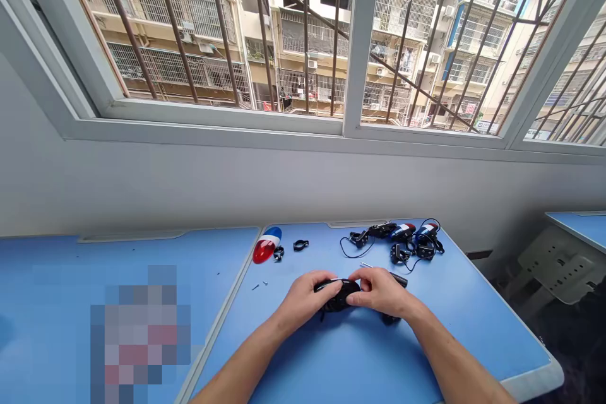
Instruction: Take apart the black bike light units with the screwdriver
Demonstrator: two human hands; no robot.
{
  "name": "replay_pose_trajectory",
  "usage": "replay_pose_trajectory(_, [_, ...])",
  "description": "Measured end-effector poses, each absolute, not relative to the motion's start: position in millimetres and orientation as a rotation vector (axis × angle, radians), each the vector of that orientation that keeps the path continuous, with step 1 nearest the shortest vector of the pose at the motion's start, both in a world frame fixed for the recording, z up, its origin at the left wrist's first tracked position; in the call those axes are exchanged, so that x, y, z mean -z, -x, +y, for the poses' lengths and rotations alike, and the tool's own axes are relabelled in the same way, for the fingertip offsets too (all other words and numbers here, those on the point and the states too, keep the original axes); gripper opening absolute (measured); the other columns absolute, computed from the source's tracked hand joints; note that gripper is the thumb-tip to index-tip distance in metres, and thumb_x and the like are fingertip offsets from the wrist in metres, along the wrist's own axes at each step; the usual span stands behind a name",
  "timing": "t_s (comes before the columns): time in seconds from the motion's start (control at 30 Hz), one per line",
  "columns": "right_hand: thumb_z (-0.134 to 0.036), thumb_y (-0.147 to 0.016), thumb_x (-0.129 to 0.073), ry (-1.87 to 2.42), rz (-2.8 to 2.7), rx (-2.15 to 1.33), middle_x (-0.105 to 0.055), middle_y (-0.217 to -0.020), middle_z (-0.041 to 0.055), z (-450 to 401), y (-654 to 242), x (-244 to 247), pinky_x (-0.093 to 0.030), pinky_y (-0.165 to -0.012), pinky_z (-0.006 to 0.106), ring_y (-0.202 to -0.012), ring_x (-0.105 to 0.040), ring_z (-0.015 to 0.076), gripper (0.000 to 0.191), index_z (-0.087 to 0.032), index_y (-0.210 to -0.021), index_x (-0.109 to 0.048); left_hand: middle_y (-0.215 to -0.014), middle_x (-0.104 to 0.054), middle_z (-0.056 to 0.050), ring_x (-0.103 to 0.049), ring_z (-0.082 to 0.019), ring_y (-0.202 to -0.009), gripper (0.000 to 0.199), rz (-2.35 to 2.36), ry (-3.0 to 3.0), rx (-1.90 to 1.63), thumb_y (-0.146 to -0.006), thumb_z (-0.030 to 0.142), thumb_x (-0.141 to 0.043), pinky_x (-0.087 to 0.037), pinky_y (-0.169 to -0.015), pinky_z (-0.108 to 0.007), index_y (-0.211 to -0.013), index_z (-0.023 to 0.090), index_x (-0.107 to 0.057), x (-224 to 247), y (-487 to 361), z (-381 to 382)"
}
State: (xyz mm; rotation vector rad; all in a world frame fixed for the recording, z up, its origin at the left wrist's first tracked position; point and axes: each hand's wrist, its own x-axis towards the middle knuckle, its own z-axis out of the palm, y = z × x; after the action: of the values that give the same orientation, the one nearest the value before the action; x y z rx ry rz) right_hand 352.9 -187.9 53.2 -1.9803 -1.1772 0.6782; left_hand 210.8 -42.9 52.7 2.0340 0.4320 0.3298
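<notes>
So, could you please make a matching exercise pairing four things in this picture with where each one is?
1. glossy red, white and blue oval shell
2. two thin metal screws
3. rounded black plastic-looking piece
4. slim metal-shafted tool with black handle

A. partly hidden behind the right hand
B. loose, on the near side of the shell
C. far left corner of the blue tabletop
D. between the left hand and right hand

Pairs: 1-C, 2-B, 3-D, 4-A
</notes>
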Motion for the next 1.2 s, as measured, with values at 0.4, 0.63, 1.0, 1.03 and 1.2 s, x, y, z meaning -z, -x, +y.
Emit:
replay_pose_trajectory(0.4, [-0.018,-0.064,-0.075,1.798,-0.946,-0.795,-0.044,-0.048,-0.0091,-187,-354,-53,-0.025,-0.050,0.023,-0.048,-0.037,0.0077,0.012,-0.018,-0.075,-0.071,-0.075,-0.069,-0.004,-0.061,-0.023,-0.074,0.034,0.452,-2.150,-0.493,-0.084,0.042,-0.048,-0.043,-0.068,-0.029,-0.070,0.022,-0.071,-54,-210,-55])
replay_pose_trajectory(0.63, [-0.034,-0.074,-0.068,1.506,-0.673,-0.873,-0.061,-0.069,-0.0013,-183,-361,-47,-0.049,-0.052,0.025,-0.055,-0.057,0.0110,0.020,-0.016,-0.084,-0.067,-0.076,-0.069,-0.005,-0.061,-0.024,-0.074,0.023,0.443,-2.214,-0.526,-0.079,0.038,-0.055,-0.044,-0.067,-0.032,-0.074,0.022,-0.072,-53,-209,-58])
replay_pose_trajectory(1.0, [-0.030,-0.078,-0.072,1.002,-0.324,-0.974,-0.073,-0.094,0.0156,-183,-368,-64,-0.057,-0.085,0.034,-0.089,-0.072,0.0211,0.024,-0.008,-0.086,-0.068,-0.104,-0.071,-0.009,-0.063,-0.029,-0.103,0.023,0.554,-1.547,-0.621,-0.073,0.031,-0.064,-0.049,-0.091,-0.039,-0.091,0.017,-0.070,-67,-223,-48])
replay_pose_trajectory(1.03, [-0.031,-0.079,-0.072,0.959,-0.307,-0.996,-0.074,-0.095,0.0165,-183,-367,-65,-0.056,-0.087,0.034,-0.091,-0.072,0.0221,0.025,-0.008,-0.086,-0.069,-0.108,-0.070,-0.010,-0.062,-0.029,-0.107,0.025,0.556,-1.479,-0.602,-0.071,0.028,-0.067,-0.048,-0.093,-0.039,-0.093,0.017,-0.069,-73,-225,-49])
replay_pose_trajectory(1.2, [-0.028,-0.072,-0.078,0.927,-0.340,-0.990,-0.075,-0.097,0.0168,-185,-367,-65,-0.056,-0.089,0.035,-0.093,-0.072,0.0236,0.027,-0.007,-0.087,-0.071,-0.107,-0.066,-0.010,-0.058,-0.028,-0.112,0.034,0.486,-1.264,-0.427,-0.059,0.014,-0.074,-0.047,-0.093,-0.037,-0.092,0.016,-0.066,-89,-246,-56])
